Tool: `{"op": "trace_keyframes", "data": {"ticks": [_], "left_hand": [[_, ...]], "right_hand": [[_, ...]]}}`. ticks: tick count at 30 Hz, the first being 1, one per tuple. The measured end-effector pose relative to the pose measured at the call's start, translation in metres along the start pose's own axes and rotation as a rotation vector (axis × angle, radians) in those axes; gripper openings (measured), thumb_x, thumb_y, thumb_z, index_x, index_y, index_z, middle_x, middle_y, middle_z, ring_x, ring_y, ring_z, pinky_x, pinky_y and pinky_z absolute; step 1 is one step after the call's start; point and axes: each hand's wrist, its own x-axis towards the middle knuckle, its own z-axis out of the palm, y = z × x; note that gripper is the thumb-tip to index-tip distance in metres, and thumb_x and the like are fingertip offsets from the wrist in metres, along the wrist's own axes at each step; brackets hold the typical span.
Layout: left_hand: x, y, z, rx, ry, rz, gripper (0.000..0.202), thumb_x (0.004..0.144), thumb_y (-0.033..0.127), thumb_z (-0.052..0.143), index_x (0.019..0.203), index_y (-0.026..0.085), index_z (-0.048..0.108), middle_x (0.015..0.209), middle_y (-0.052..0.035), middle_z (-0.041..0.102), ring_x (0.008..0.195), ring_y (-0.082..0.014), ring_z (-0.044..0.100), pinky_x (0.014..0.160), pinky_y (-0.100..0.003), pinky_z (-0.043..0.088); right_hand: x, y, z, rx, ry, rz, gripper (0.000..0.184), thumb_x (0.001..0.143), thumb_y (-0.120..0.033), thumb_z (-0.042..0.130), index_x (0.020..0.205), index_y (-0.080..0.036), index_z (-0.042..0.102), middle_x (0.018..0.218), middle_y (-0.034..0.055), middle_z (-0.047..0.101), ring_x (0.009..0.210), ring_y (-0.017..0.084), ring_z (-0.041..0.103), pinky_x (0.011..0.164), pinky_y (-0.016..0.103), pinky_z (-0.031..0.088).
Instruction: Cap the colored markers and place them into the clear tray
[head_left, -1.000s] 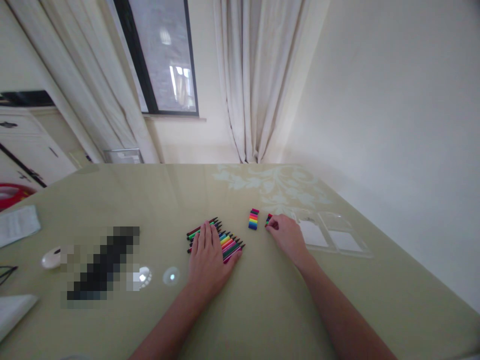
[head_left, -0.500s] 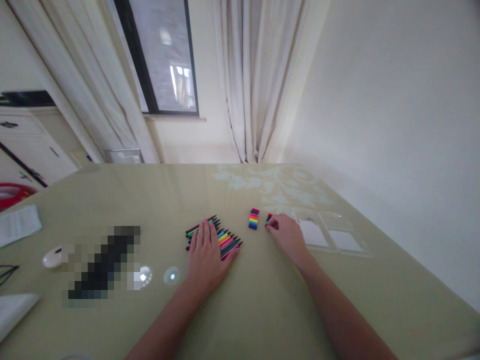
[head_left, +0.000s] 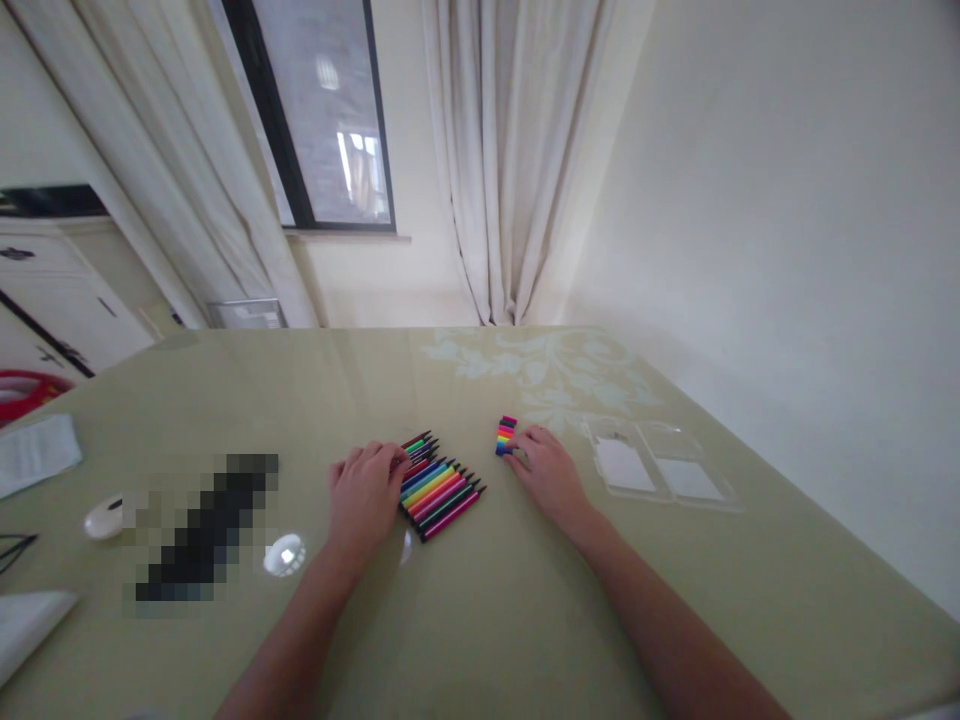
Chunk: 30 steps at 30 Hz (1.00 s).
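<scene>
Felt-tip pens (head_left: 442,492) of many colours lie side by side in a slanted row, uncapped, dark tips toward the upper right. My left hand (head_left: 367,490) curls over the left ends of the upper pens, its thumb and fingertips closed on them; it partly covers them. To the right of the pens is a short column of coloured pen caps (head_left: 506,432). At the near end of that column, my right hand (head_left: 547,475) has its thumb and fingers pinched together on the caps. Its fingers hide part of the column.
A clear plastic case (head_left: 626,462) with white inserts lies opened out at the right. On the left are a white mouse (head_left: 105,518), a blurred-out dark object (head_left: 210,525) and a folded white cloth (head_left: 37,455). The wall (head_left: 810,300) borders the table's right edge.
My left hand has slid left off the spread pens and curled at their ends, uncovering more of them. My right hand has moved left, from a separate small group of caps to the cap column.
</scene>
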Motion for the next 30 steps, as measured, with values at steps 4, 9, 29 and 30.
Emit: {"op": "trace_keyframes", "data": {"ticks": [4,9,29,30], "left_hand": [[0.0,-0.0001,-0.0011,-0.023,-0.104,-0.013,0.021,0.1,0.03,0.054,0.092,0.027,0.073,0.101,-0.0038,0.074,0.105,-0.0274,0.064,0.09,-0.042,0.039],[0.0008,0.002,-0.0018,-0.031,-0.142,-0.027,0.02,0.1,0.029,0.054,0.094,0.026,0.073,0.105,-0.0035,0.074,0.108,-0.0259,0.064,0.089,-0.04,0.038],[0.0009,-0.0018,0.0018,-0.072,-0.174,0.063,0.02,0.097,0.034,0.058,0.095,0.027,0.077,0.104,-0.0047,0.074,0.104,-0.0272,0.065,0.087,-0.038,0.042],[0.0008,-0.0016,0.0022,-0.071,-0.177,0.066,0.02,0.097,0.034,0.058,0.096,0.027,0.077,0.105,-0.0049,0.074,0.105,-0.0277,0.065,0.087,-0.039,0.042]], "right_hand": [[0.0002,-0.0005,0.002,0.004,-0.016,0.004,0.008,0.095,-0.019,0.066,0.095,-0.02,0.074,0.108,0.01,0.069,0.107,0.025,0.062,0.097,0.037,0.048],[-0.0001,-0.0012,0.0008,0.033,-0.004,0.019,0.005,0.093,-0.018,0.067,0.089,-0.02,0.071,0.107,0.0091,0.068,0.106,0.025,0.062,0.096,0.036,0.048],[-0.0007,0.0003,-0.0019,0.007,-0.019,0.116,0.006,0.09,-0.022,0.071,0.085,-0.019,0.074,0.103,0.0101,0.068,0.107,0.027,0.062,0.094,0.037,0.046],[-0.0008,0.0012,-0.0011,0.007,-0.016,0.117,0.006,0.09,-0.022,0.071,0.086,-0.019,0.074,0.102,0.01,0.068,0.107,0.027,0.062,0.094,0.037,0.046]]}}
